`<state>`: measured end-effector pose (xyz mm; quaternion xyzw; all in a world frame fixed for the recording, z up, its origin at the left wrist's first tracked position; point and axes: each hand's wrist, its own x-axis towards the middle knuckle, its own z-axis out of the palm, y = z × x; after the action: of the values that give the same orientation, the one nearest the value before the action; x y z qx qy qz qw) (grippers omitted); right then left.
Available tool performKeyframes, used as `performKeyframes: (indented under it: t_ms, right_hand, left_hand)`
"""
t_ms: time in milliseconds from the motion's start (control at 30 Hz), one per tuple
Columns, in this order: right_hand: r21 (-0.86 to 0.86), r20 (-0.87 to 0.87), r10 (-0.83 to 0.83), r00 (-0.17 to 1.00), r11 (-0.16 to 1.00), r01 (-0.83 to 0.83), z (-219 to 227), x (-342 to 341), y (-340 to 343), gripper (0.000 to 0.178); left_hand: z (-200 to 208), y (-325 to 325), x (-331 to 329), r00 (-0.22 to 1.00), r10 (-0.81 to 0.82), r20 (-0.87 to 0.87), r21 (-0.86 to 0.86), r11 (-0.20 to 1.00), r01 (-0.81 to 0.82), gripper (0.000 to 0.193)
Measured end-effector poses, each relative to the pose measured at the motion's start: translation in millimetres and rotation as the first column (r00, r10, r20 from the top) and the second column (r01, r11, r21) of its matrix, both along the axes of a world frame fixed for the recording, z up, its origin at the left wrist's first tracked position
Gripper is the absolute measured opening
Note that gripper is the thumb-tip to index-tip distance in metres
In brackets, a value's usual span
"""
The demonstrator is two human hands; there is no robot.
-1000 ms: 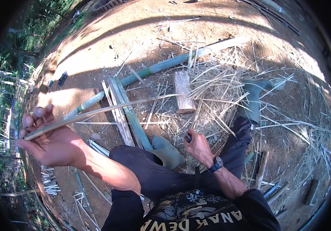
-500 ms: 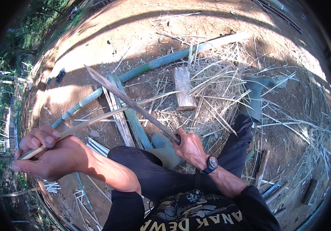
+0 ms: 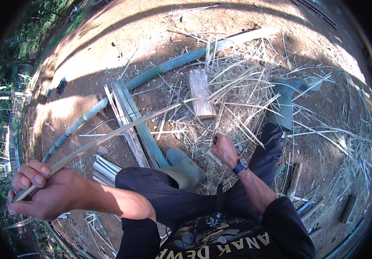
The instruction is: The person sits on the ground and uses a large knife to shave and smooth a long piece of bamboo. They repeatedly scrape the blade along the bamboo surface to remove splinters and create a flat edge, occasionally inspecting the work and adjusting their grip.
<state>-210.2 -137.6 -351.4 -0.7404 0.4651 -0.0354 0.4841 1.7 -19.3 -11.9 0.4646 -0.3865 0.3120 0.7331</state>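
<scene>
My left hand [image 3: 43,187] is closed around the near end of a long, split bamboo strip [image 3: 121,129]. The strip slants up to the right, its far tip over a short wooden block [image 3: 200,95] on the ground. In front of my right thigh, my right hand [image 3: 225,151] is closed. Half a second ago it gripped a long machete; now only a small dark bit shows at the fist, and the blade cannot be made out.
A long green bamboo pole [image 3: 151,74] lies across the ground beyond my knees. Split bamboo pieces [image 3: 138,123] rest near my left boot [image 3: 186,168]. Shavings and thin strips [image 3: 246,86] lie around the block and by my right boot [image 3: 284,103].
My right hand has moved right and slightly forward, and the machete blade that crossed over the strip no longer shows. My left hand has shifted slightly left and down with the bamboo strip.
</scene>
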Motion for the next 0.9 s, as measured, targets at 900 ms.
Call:
performKeyframes:
  t_ms: [900]
  right_hand:
    - [0.374,0.137,-0.264,0.955,0.906,0.197,-18,-50,7,0.015]
  left_hand:
    - [6,46,31,0.613,-0.783,-0.111,-0.014,0.618,0.786,0.020]
